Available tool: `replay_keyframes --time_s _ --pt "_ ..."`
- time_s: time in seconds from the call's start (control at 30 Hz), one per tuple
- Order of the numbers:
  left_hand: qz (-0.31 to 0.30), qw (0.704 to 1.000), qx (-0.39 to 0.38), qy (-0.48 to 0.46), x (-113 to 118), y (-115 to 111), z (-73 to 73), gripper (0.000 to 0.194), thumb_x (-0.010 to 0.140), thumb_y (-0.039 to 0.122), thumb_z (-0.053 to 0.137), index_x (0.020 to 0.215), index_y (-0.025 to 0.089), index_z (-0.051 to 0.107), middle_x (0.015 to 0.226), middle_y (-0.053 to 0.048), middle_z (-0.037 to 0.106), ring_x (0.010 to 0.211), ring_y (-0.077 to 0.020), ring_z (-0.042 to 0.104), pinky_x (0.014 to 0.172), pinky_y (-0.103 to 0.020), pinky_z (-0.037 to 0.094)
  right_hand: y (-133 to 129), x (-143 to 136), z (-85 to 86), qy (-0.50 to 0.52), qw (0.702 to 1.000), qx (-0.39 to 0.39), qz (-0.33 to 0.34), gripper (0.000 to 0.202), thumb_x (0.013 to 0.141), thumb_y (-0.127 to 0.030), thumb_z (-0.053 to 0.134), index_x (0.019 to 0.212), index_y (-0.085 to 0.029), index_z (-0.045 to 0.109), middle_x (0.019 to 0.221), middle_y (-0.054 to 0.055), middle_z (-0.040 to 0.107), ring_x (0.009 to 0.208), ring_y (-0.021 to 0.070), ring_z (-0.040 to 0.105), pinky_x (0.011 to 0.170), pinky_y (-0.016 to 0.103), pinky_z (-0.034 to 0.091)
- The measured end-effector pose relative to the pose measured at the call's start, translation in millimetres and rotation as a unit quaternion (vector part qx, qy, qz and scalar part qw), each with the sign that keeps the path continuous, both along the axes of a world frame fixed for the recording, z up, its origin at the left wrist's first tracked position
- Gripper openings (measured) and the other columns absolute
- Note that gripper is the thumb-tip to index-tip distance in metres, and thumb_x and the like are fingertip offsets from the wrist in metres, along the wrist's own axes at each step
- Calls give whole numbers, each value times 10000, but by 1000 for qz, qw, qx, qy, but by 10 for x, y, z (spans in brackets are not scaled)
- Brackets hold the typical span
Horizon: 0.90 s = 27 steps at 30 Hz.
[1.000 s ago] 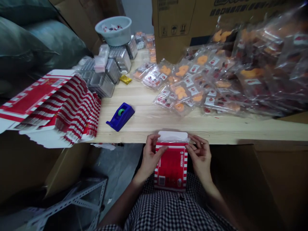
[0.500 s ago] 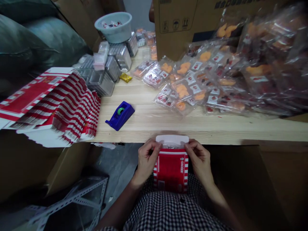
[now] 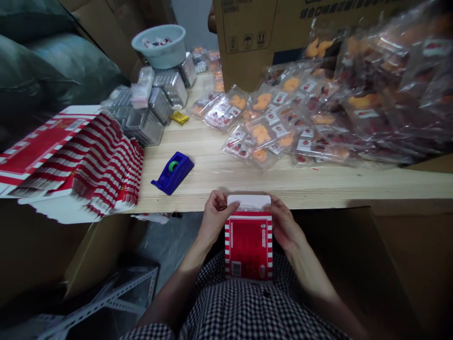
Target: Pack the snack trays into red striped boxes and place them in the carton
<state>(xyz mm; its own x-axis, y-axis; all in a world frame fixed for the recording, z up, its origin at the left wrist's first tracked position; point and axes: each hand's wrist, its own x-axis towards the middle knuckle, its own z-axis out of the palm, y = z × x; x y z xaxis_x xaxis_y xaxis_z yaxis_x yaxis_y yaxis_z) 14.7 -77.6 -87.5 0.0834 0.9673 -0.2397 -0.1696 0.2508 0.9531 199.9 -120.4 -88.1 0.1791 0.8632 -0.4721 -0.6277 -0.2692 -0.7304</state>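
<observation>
A red carton [image 3: 248, 243] with striped red-and-white sides stands upright against my lap, at the table's front edge. Its white top flap [image 3: 249, 202] is raised, and a bit of clear plastic shows at the opening. My left hand [image 3: 215, 217] pinches the upper left corner, the thumb lying on the flap's base. At the upper right corner my right hand [image 3: 283, 222] grips the carton, its fingers partly behind it. On the table, ahead and to the left, sits a blue tape dispenser [image 3: 173, 173] with a green roll core.
Folded red-and-white cartons [image 3: 102, 165] are stacked at the left. Behind them are clear plastic cases [image 3: 143, 120], a yellow packet [image 3: 180, 117] and a pale basin [image 3: 159, 49]. Clear bags with orange pieces [image 3: 262, 134] heap across the right, before a cardboard box [image 3: 247, 61].
Both hands and the carton have risen slightly in view. The left thumb has moved onto the flap, and the right fingers have shifted further behind the carton. The view has turned a little.
</observation>
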Motion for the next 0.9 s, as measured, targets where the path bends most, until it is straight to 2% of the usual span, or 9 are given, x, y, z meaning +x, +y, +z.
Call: replay_keyframes --time_s 0.07,0.13,0.2,0.3,0.43,0.53,0.7,0.8,0.9 --pt "-13 998 -15 -53 17 17 45 353 721 185 806 1021 217 624 836 34 634 679 -94 583 627 -201 475 11 8 84 9 999 13 37 398 680 -217 755 1076 -239 718 1041 39 774 827 225 717 766 401 582" --pt "-83 992 -50 -87 13 35 111 458 758 177 739 1205 229 654 1070 -55 710 831 -161 679 720 -274 552 7 23 146 -3 998 28 64 359 706 -224 736 1065 -248 739 1053 41 779 861 238 723 790 413 581" --pt "-154 981 -66 -94 -2 51 166 386 773 151 683 1150 211 737 1195 -102 716 968 -226 708 823 -349 580 -4 49 166 -17 996 43 78 261 703 -212 740 960 -247 767 994 33 784 876 241 720 808 410 577" --pt "-190 977 -52 -87 -25 68 187 248 756 91 643 881 217 817 1119 -86 761 1039 -250 714 928 -407 571 -18 99 138 -25 994 51 91 100 705 -207 746 796 -241 766 914 18 769 862 224 706 819 397 570" --pt "-185 980 -16 -76 -71 72 146 233 777 118 616 788 235 818 973 -82 785 964 -256 737 927 -451 579 -20 125 101 -40 988 70 135 81 770 -230 694 773 -239 775 944 24 745 870 211 695 822 376 555" --pt "-211 974 47 -68 -133 68 160 259 873 233 564 853 224 822 1023 -115 781 1027 -297 725 964 -499 557 -21 103 71 -46 985 103 130 132 782 -222 647 774 -227 779 1023 43 733 977 239 684 897 386 531" --pt "-262 957 118 45 -193 76 231 318 908 284 643 1212 273 737 1264 -91 724 1231 -282 649 1084 -487 483 -84 87 -48 -64 985 125 97 231 866 -342 586 922 -250 790 1139 57 720 1075 269 659 978 431 503" --pt "-254 955 124 90 -206 77 155 301 936 261 611 1208 274 740 1239 -87 737 1202 -258 671 1077 -466 492 -140 122 -109 -111 972 153 143 256 900 -384 589 1024 -278 786 1244 52 687 1179 278 618 1030 454 469" --pt "-249 956 132 84 -238 58 27 257 936 233 597 1111 262 783 1198 -90 754 1179 -255 684 1068 -448 498 -160 196 -121 -217 940 191 182 215 925 -313 623 1075 -309 777 1250 37 690 1219 253 593 1065 435 425"
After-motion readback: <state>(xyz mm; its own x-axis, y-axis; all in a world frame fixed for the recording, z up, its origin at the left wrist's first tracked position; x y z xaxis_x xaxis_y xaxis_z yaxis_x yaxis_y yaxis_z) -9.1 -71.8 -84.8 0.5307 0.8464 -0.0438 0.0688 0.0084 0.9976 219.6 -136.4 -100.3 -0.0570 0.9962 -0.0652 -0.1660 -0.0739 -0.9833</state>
